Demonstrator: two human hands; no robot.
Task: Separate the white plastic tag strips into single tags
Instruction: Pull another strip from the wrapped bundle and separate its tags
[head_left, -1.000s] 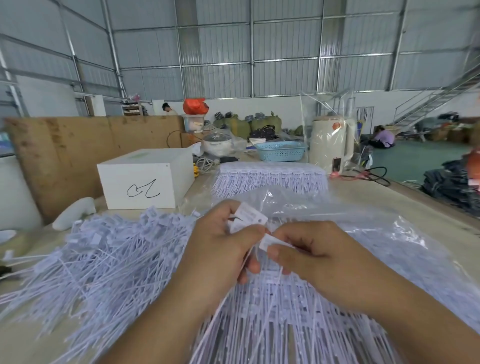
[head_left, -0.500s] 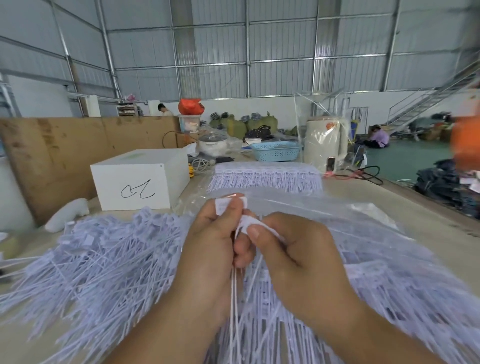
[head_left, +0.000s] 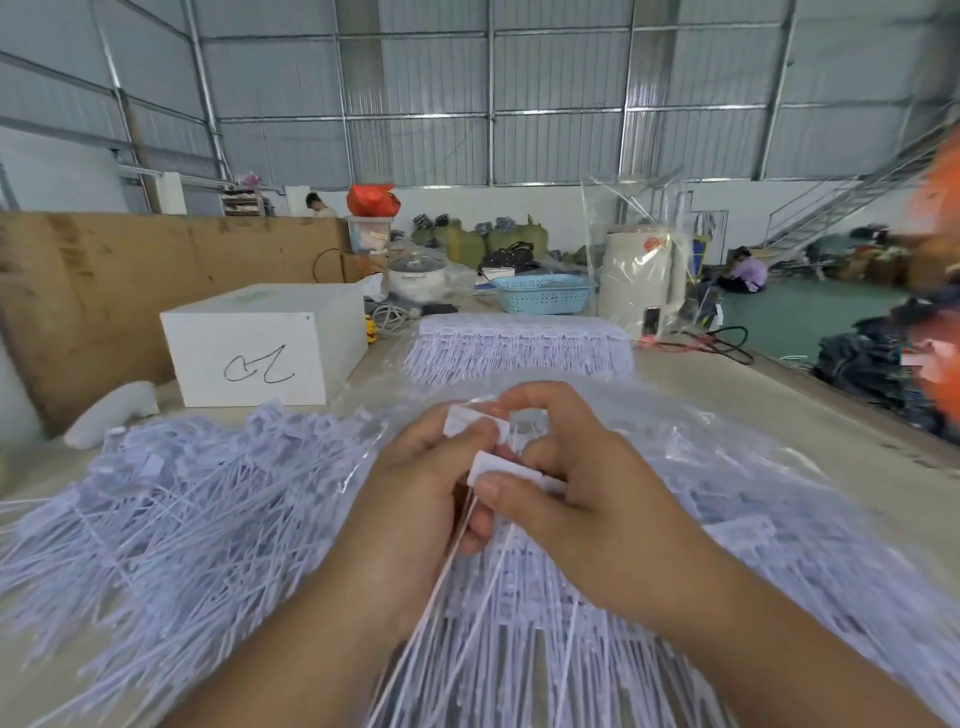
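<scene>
A: Tags (head_left: 171, 519) lie heaped loose on the table (head_left: 810, 415) at our left, before the white box (head_left: 260, 348).

B: Then our left hand (head_left: 415, 499), its grip closed on a tag head (head_left: 470, 422) with the tails hanging down.

A: Our right hand (head_left: 582, 499) pinches the next head (head_left: 498, 467), just beside it.

B: Under both, the joined strips (head_left: 545, 613) lie in clear plastic; another bundle (head_left: 519, 348) lies beyond.

1. Corrugated metal walls (head_left: 561, 104) on steel framing enclose a large hall.
2. A lower white wall (head_left: 571, 208) runs behind, with green sacks (head_left: 467, 241) piled against it.
3. A metal staircase (head_left: 841, 197) climbs at the right.
4. The floor (head_left: 810, 317) is green (a person sits on it).
5. A brown board (head_left: 130, 270) stands at the left.
</scene>
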